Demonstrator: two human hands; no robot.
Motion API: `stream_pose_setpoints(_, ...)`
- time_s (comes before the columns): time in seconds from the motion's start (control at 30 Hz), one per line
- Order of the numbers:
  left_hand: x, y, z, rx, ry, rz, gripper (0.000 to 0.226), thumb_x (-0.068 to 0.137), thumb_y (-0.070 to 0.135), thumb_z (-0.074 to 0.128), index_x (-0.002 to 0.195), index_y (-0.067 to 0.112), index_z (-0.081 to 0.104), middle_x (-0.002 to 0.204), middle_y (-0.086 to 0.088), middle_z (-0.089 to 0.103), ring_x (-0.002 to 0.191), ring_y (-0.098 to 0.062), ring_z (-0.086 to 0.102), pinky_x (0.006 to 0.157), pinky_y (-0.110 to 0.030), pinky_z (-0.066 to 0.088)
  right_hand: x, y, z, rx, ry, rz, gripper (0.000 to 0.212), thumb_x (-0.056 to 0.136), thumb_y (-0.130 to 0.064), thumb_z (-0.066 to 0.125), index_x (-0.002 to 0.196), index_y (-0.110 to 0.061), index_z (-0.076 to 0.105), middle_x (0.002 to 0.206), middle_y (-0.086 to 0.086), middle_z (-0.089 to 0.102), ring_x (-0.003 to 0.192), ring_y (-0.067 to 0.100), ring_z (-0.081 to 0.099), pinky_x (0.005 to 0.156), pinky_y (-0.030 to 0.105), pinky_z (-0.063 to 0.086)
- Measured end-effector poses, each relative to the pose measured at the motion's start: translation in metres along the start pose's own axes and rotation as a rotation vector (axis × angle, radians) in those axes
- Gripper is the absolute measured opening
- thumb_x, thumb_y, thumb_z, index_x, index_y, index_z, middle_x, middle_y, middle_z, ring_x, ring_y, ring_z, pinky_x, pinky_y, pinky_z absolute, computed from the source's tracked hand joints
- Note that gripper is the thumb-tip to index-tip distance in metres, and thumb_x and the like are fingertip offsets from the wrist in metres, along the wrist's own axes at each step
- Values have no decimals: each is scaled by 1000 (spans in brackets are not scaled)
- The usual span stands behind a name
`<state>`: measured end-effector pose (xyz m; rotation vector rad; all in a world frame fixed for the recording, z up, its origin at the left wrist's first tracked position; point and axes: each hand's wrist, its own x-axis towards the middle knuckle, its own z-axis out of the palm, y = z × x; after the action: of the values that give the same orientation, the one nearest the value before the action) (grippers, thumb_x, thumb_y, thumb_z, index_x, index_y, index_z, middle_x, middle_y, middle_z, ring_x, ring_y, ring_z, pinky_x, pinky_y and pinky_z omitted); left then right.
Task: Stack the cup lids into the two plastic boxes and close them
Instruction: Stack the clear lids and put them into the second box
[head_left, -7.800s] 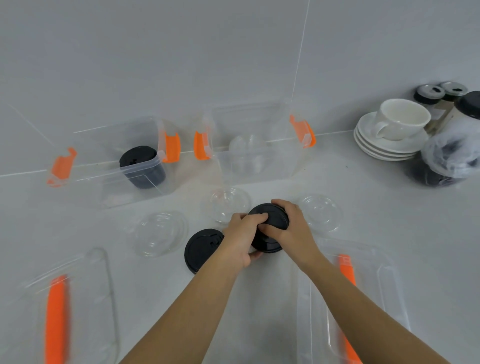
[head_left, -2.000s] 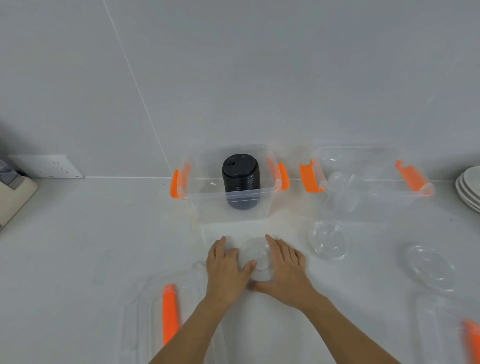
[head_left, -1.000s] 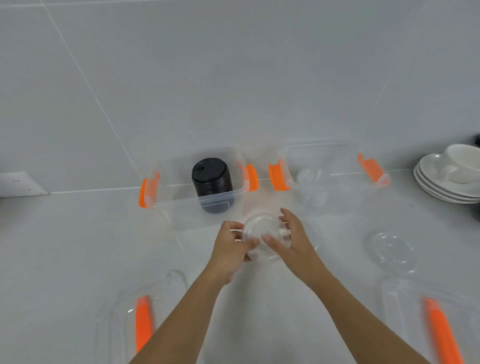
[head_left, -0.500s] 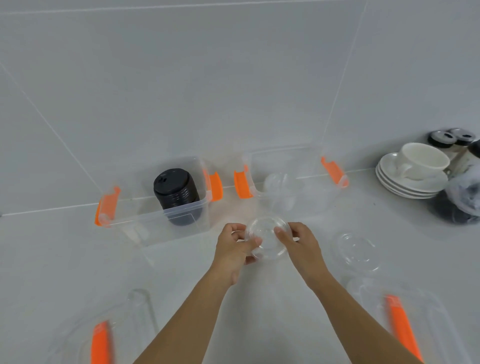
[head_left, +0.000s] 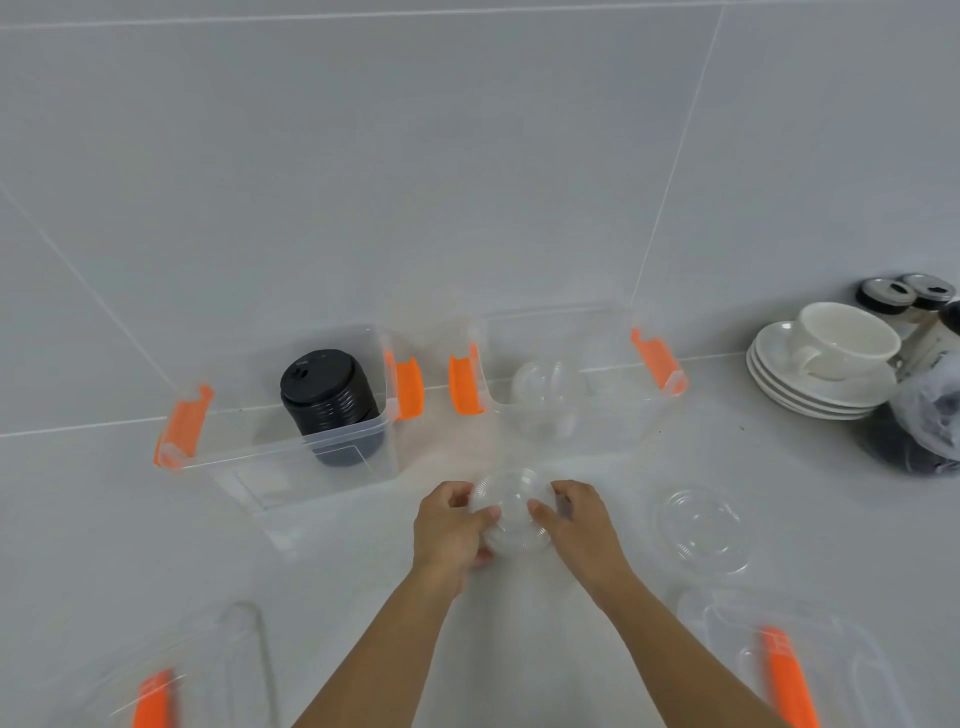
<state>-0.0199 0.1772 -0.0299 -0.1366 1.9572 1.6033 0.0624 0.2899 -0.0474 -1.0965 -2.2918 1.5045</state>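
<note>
Since half a second ago, both hands have come a little lower and nearer to the table (head_left: 156, 545), and they still hold the same clear lid (head_left: 511, 512) between them. Now the left hand (head_left: 449, 527) closes its grip on the left edge of this lid, thumb on top, and the right hand (head_left: 579, 522) closes its grip on the right edge. I cannot tell if the lid touches the table or is just above it.

Behind the hands stand two open plastic boxes with orange clips. In the left box (head_left: 291, 447) there is a stack of black lids (head_left: 330, 402), upright. In the right box (head_left: 597, 415) there is a stack of clear lids (head_left: 545, 405), hard to see because all is transparent. One more clear lid (head_left: 704, 530) lies flat on the table at the right of the hands, apart from them.

Two box covers with orange handles lie near the bottom edge, one at the left (head_left: 171, 680) and one at the right (head_left: 789, 670). At the far right, a white cup (head_left: 844, 338) sits on a pile of saucers (head_left: 810, 387).
</note>
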Motion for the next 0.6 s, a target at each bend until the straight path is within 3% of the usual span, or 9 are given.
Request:
stream_pose_setpoints(0.13,1,-3,3,17,-1,-17,23,77,2,72,89,18,60,91,3,62,84,-20,61,65,-41,60,1,2,1,-42,-53,-7,62,85,-27,59,139,-10,34,139,7,46,129,24,40,110,42,31)
stream_pose_setpoints(0.3,2,3,9,96,-21,-73,29,80,4,69,106,8,58,106,-8,62,96,-29,61,71,-44,60,2,1,3,-105,-100,45,69,86,-36,54,144,-18,23,146,7,35,136,24,28,113,42,24)
stream_pose_setpoints(0.5,0,13,16,119,-54,-196,32,82,-2,63,113,3,55,118,-13,55,100,-33,57,70,-44,58,0,-1,1,-74,-92,27,66,84,-31,59,141,-19,29,143,4,37,131,23,34,111,44,28)
stream_pose_setpoints(0.6,2,13,12,71,-91,-218,32,80,-6,62,108,7,51,108,-9,54,91,-28,56,71,-46,57,-2,-1,0,-15,-94,-7,59,81,-22,64,134,-18,38,133,5,39,122,23,42,105,41,36)
